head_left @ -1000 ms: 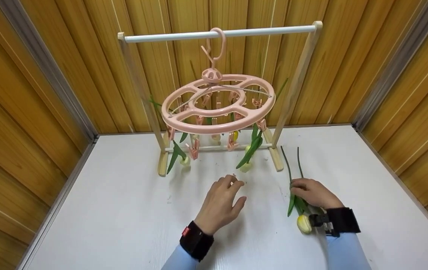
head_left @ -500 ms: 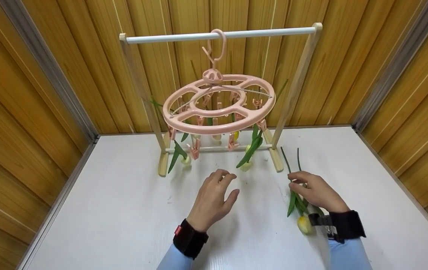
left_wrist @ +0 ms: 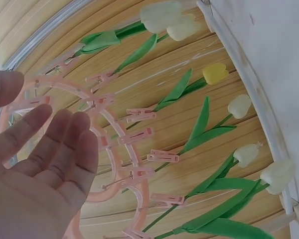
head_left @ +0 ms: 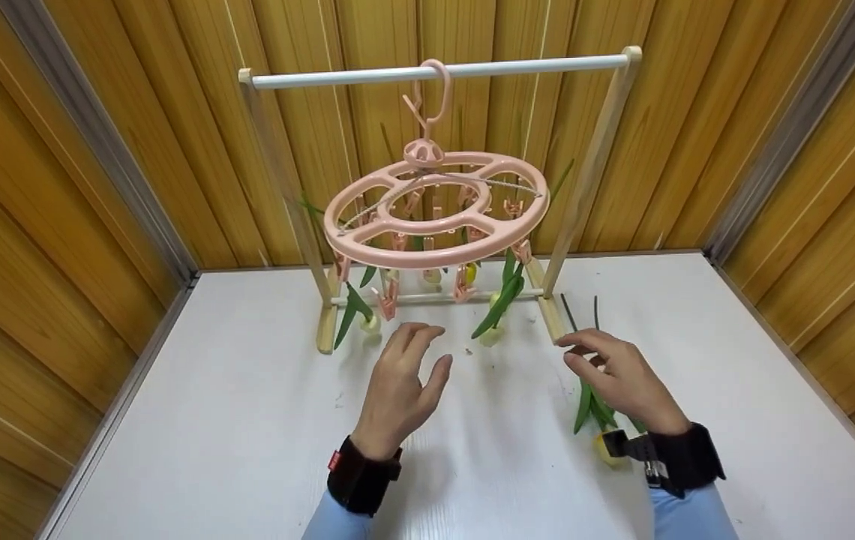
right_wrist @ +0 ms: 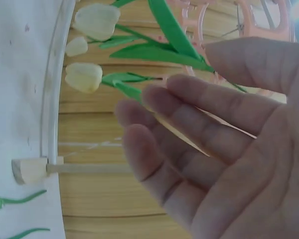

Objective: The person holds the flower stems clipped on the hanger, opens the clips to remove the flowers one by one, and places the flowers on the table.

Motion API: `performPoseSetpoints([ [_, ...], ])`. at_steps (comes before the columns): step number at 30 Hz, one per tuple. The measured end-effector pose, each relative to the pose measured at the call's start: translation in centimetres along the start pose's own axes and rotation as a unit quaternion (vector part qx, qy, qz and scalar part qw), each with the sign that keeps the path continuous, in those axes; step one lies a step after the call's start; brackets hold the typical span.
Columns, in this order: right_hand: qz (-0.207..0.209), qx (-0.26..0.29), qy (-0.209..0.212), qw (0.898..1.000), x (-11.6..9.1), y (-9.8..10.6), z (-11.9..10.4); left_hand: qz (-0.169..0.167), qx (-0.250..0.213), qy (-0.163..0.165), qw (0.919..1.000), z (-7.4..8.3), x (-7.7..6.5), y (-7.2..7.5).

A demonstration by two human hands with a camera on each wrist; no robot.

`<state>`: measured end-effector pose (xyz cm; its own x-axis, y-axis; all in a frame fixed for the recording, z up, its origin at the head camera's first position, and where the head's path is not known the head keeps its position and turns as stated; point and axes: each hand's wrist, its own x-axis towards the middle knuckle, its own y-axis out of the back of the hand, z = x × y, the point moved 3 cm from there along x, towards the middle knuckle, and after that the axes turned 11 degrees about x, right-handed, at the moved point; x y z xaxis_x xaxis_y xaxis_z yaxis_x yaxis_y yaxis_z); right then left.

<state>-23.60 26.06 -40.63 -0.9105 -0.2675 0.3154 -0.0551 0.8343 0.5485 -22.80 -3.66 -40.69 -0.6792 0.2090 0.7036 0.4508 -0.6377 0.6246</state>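
Note:
My left hand (head_left: 397,390) hovers over the table in front of the rack, fingers loosely bent and holding nothing. The right hand (head_left: 626,379) is raised above loose tulips (head_left: 594,409) lying at the right; its fingers are relaxed and grip nothing. It partly hides their stems and a yellow bloom. A pink round clip hanger (head_left: 412,259) hangs beyond both hands. Several artificial tulips dangle upside down from its clips, including a yellow tulip (left_wrist: 216,73) and a white tulip (right_wrist: 84,77). At the hanger's front, a pink clip (head_left: 388,298) and another clip (head_left: 464,283) hold no flower.
The hanger's hook sits on the white bar (head_left: 532,66) of a wooden stand, whose foot (head_left: 553,321) is just beyond the right hand. The white table (head_left: 247,450) is bordered by wood-patterned walls (head_left: 60,187) on the back and sides.
My right hand has lifted away from the loose tulips, which stay on the table. The left hand has moved leftward and farther forward, toward the hanger.

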Motion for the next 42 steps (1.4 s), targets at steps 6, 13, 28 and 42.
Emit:
performPoseSetpoints([
  [6,0.056,0.023,0.034,0.998,1.4,-0.7,-0.4,0.011,-0.035,0.014,0.9992,0.5,0.2,0.3],
  [13,0.085,0.088,0.036,0.992,3.7,-1.3,-0.3,0.017,-0.079,0.004,0.9967,1.5,0.3,0.4],
  [28,0.122,0.218,-0.021,0.968,8.6,-2.3,0.1,-0.008,-0.168,-0.032,0.9852,4.0,2.3,-1.1],
  [42,0.09,0.295,-0.053,0.95,9.5,-3.6,-0.2,-0.003,-0.226,0.029,0.9737,4.2,3.7,-2.5],
])
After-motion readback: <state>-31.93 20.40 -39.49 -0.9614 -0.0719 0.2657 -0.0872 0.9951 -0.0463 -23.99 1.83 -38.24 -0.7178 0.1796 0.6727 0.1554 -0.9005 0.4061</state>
